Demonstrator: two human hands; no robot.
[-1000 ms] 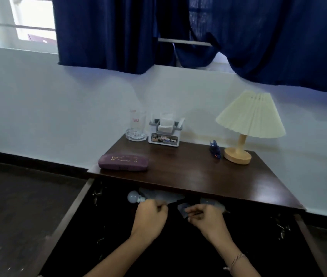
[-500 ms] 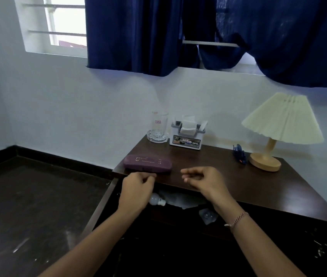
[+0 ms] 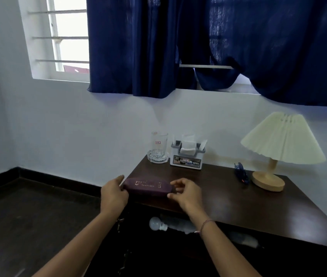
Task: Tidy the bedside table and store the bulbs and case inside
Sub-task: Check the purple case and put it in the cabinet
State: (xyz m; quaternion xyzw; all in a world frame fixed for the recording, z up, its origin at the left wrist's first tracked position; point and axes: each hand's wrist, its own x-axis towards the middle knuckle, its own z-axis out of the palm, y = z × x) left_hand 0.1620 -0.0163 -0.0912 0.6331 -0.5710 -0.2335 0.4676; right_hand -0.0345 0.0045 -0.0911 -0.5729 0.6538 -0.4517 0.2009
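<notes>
A purple case (image 3: pixel 147 187) lies at the front left edge of the dark wooden bedside table (image 3: pixel 228 198). My left hand (image 3: pixel 114 196) grips its left end with the thumb raised. My right hand (image 3: pixel 186 194) holds its right end between thumb and fingers. Below the tabletop, inside the open dark compartment, a white bulb (image 3: pixel 155 223) lies on its side with clear wrapping behind it. A second wrapped bulb (image 3: pixel 246 240) lies further right, partly hidden by my right forearm.
At the table's back stand a glass mug (image 3: pixel 158 148) and a grey tissue holder (image 3: pixel 187 156). A small blue clip (image 3: pixel 241 174) and a cream-shaded lamp (image 3: pixel 278 148) are at the right. White wall and blue curtains lie behind; dark floor lies left.
Both hands rose from the bulbs in the compartment to the tabletop and closed on the ends of the purple case. The bulbs stay below.
</notes>
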